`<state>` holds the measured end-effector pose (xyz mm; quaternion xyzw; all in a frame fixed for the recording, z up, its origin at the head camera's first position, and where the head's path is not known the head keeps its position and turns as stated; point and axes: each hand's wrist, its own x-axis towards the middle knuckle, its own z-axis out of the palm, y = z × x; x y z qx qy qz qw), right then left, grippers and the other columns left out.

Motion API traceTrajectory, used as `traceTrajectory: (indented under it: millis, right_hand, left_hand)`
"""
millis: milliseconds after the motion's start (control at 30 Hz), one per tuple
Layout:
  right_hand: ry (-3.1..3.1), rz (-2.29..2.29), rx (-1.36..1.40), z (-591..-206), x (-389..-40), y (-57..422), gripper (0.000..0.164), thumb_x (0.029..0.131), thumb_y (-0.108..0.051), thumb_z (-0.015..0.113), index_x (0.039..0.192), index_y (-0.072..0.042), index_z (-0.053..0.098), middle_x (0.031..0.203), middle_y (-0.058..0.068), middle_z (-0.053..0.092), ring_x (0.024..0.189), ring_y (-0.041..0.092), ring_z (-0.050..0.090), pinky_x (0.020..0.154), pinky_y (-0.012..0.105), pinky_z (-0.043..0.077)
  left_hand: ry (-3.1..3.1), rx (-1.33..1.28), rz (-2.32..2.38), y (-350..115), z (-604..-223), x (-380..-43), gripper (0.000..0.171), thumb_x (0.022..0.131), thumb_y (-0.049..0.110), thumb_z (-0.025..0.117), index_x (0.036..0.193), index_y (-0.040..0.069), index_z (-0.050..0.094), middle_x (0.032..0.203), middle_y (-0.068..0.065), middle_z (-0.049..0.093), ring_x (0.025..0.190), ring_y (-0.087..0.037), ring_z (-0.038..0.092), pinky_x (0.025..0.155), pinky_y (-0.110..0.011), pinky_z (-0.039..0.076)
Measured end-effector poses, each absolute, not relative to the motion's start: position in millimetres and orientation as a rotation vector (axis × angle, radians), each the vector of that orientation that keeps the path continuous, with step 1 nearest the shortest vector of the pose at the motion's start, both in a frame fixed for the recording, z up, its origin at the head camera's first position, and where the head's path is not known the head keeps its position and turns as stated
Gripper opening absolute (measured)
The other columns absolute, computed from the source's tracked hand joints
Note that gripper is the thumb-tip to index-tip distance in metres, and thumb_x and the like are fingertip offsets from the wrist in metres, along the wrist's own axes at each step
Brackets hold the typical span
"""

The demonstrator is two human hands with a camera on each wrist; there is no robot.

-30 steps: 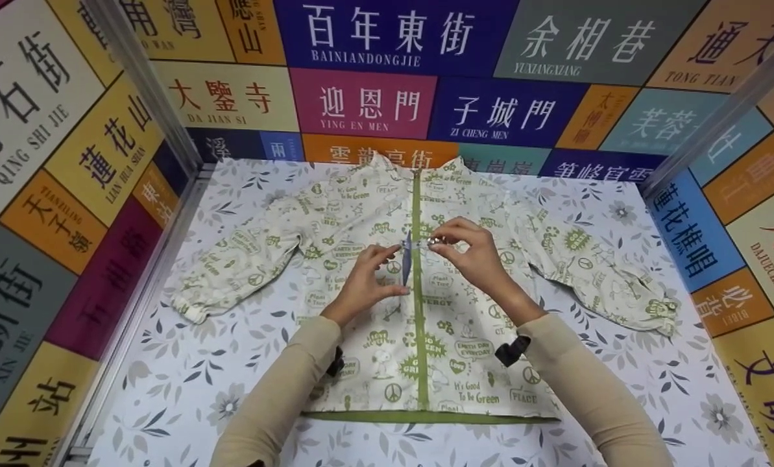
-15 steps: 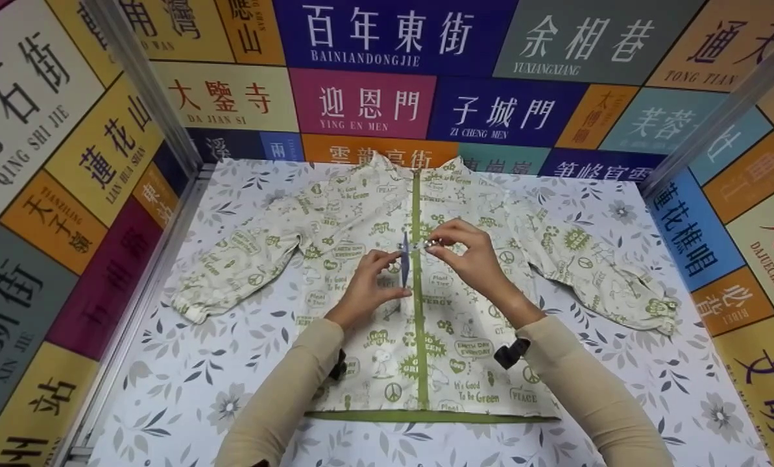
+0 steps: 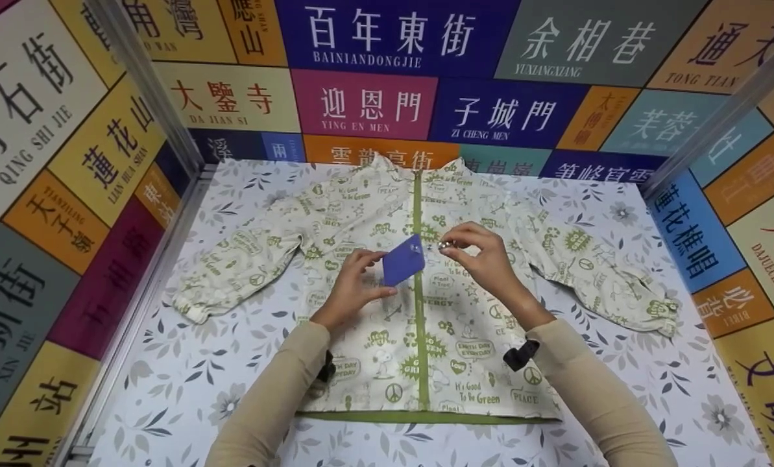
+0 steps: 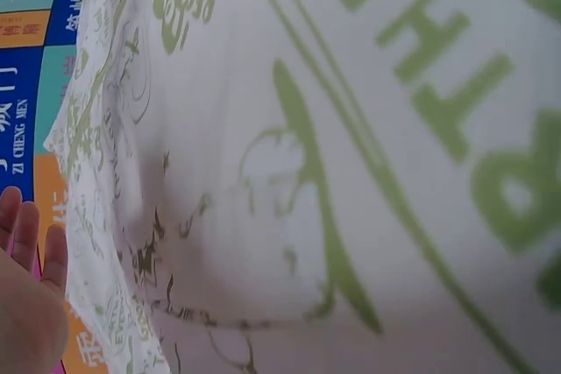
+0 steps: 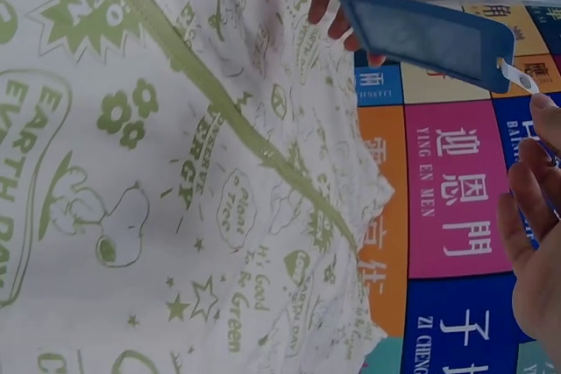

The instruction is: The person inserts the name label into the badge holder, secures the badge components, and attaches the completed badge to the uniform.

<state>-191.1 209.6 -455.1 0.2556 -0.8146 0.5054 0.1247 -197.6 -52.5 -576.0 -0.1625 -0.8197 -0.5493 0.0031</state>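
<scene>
Behind & on both sides, colourful panels (image 3: 364,104) w/ Chinese chars + Latin spellings. Below, white table (image 3: 185,383) w/ grey leaf & flower print. Laid flat on table, pale jacket (image 3: 464,308) w/ green print, arms spread to L & R, green strip (image 3: 421,363) down the middle. Held tilted above jacket's centre, btwn both hands: blue card holder (image 3: 402,261). W/ L hand (image 3: 354,285), pinching card holder's edge btwn thumb & fingers. W/ R hand (image 3: 487,256), pinching silver clip (image 3: 446,244) at end of short pale strap (image 5: 519,77), joined to card holder's corner. On both forearms, beige sleeves (image 3: 270,389); on R wrist, black device (image 3: 521,355).
</scene>
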Motion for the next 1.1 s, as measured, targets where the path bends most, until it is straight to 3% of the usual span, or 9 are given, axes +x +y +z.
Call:
traceTrajectory:
  millis: [100, 267, 500, 667, 867, 1100]
  right_hand:
    - [-2.386, 1.471, 0.730, -458.4, -191.1, 214.3, 0.012, 0.086, -0.003, 0.073, 0.098, -0.005, 0.076, 0.100, 0.014, 0.069, 0.091, 0.026, 0.063, 0.083, 0.032, 0.053]
    - [-2.423, 1.475, 0.694, -464.2, -191.5, 219.2, 0.014, 0.087, -0.003, 0.073, 0.100, 0.001, 0.075, 0.103, 0.016, 0.069, 0.093, 0.029, 0.063, 0.083, 0.024, 0.051]
    - [-2.491, 1.483, 0.661, -470.8, -192.4, 224.7, 0.013, 0.089, -0.006, 0.071, 0.101, -0.001, 0.075, 0.105, 0.013, 0.069, 0.092, 0.026, 0.062, 0.082, 0.032, 0.052]
    - [-2.500, 1.490, 0.655, -472.6, -192.8, 226.1, 0.014, 0.089, -0.005, 0.071, 0.101, 0.000, 0.075, 0.105, 0.014, 0.069, 0.093, 0.020, 0.063, 0.081, 0.031, 0.052]
    - [-2.517, 1.471, 0.648, -472.3, -191.4, 226.7, 0.012, 0.089, -0.006, 0.071, 0.101, -0.004, 0.075, 0.105, 0.013, 0.069, 0.095, 0.023, 0.063, 0.081, 0.031, 0.052]
    - [-2.543, 1.481, 0.631, -474.2, -190.5, 229.6, 0.012, 0.089, -0.007, 0.072, 0.101, -0.005, 0.076, 0.106, 0.013, 0.068, 0.095, 0.025, 0.063, 0.082, 0.038, 0.053]
  left_hand:
    - [-2.603, -0.470, -1.701, -58.3, -571.4, -196.1, 0.071, 0.074, 0.036, 0.087, 0.137, 0.024, 0.057, 0.131, -0.004, 0.051, 0.126, -0.027, 0.047, 0.105, -0.051, 0.045]
    - [-2.611, -0.491, -1.625, -67.5, -564.3, -194.9, 0.068, 0.071, 0.035, 0.089, 0.133, 0.024, 0.061, 0.130, -0.002, 0.055, 0.126, -0.023, 0.047, 0.104, -0.051, 0.047]
    - [-2.613, -0.583, -1.466, -75.9, -557.2, -198.6, 0.067, 0.069, 0.032, 0.091, 0.129, 0.017, 0.065, 0.123, -0.003, 0.059, 0.120, -0.023, 0.049, 0.105, -0.045, 0.045]
    - [-2.621, -0.597, -1.431, -77.2, -553.2, -200.3, 0.066, 0.069, 0.032, 0.091, 0.128, 0.016, 0.066, 0.122, -0.003, 0.059, 0.119, -0.022, 0.050, 0.104, -0.044, 0.046]
    - [-2.616, -0.594, -1.448, -75.9, -552.4, -200.1, 0.066, 0.070, 0.030, 0.091, 0.129, 0.016, 0.065, 0.122, -0.003, 0.058, 0.119, -0.023, 0.048, 0.104, -0.046, 0.045]
    - [-2.630, -0.601, -1.428, -76.6, -551.0, -201.6, 0.067, 0.070, 0.043, 0.088, 0.129, 0.022, 0.065, 0.122, -0.003, 0.054, 0.120, -0.022, 0.043, 0.102, -0.046, 0.045]
